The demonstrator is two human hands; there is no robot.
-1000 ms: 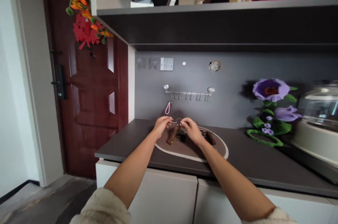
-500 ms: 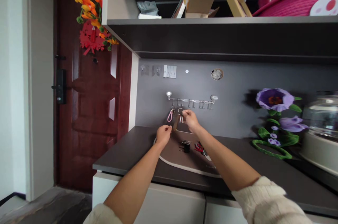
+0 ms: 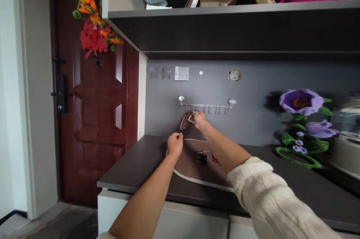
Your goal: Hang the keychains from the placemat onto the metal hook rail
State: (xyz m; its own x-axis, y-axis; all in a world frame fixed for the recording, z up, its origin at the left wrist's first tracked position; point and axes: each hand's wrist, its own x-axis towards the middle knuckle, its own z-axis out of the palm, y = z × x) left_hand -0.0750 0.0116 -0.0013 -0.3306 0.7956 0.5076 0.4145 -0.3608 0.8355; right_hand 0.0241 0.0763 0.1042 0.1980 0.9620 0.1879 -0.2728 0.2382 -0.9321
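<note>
My right hand (image 3: 199, 119) is closed in a pinch on a key ring (image 3: 190, 116) with a brown fob, held up just below the left hooks of a metal hook rail (image 3: 206, 106) on the wall. A pink strap (image 3: 181, 123) hangs there, partly covered by the brown fob. Lower and to the left, my left hand (image 3: 175, 144) has its fingers curled together over the edge of a brown mat (image 3: 187, 166), with nothing visible in them. On the mat lie a bunch of keys with a black fob (image 3: 203, 157) and a red item (image 3: 215, 158), partly behind my right forearm.
Overhead runs a shelf (image 3: 225, 10) with boxes and a pink basket. Purple fabric flowers (image 3: 302, 102) and a clear-domed appliance (image 3: 347, 134) stand on the counter (image 3: 135, 160) at right. A dark red door (image 3: 90, 137) is at left.
My right hand has brought the key ring up and left, closer to the rail's hooks, so its fob overlaps the pink strap. My left hand stays low. The view has shifted slightly.
</note>
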